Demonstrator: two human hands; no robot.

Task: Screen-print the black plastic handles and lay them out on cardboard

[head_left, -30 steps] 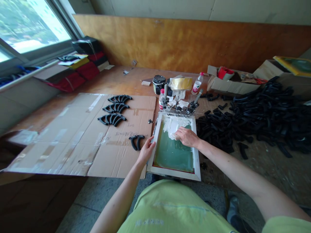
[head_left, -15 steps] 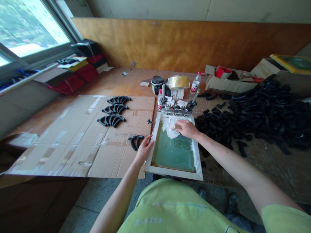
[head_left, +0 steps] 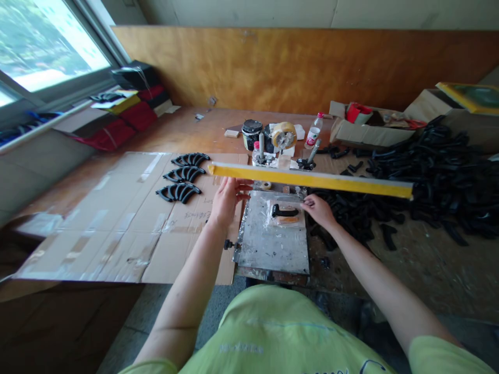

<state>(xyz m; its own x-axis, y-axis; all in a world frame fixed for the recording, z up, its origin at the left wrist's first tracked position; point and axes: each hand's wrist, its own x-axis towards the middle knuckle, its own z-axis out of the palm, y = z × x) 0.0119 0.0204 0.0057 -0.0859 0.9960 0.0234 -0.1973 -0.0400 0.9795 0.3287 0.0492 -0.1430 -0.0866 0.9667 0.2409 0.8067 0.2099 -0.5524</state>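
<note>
The screen frame [head_left: 312,180] is raised and seen edge-on as a long yellow-and-white bar across the view. Just under its left part is my left hand [head_left: 229,200], fingers spread, with no object visible in it. My right hand [head_left: 318,209] is at the right edge of the metal base plate [head_left: 268,249]. Its fingers reach toward a curved black handle piece [head_left: 284,211], a small gap apart, and I see nothing held. The piece lies on a small holder covered with clear film [head_left: 271,221]. My left forearm covers part of the cardboard.
Rows of black handles [head_left: 179,192] lie on the cardboard sheet [head_left: 128,223] at left. A large heap of black pieces [head_left: 424,176] covers the right side. Behind the plate are clamp posts [head_left: 262,145], a tape roll [head_left: 284,136], an ink tub [head_left: 251,135] and a bottle [head_left: 314,131].
The screen frame has gone from lying flat to raised, baring the plate and black piece. My left hand moved up and forward; my right moved rightward, and the spreading tool is out of sight.
</note>
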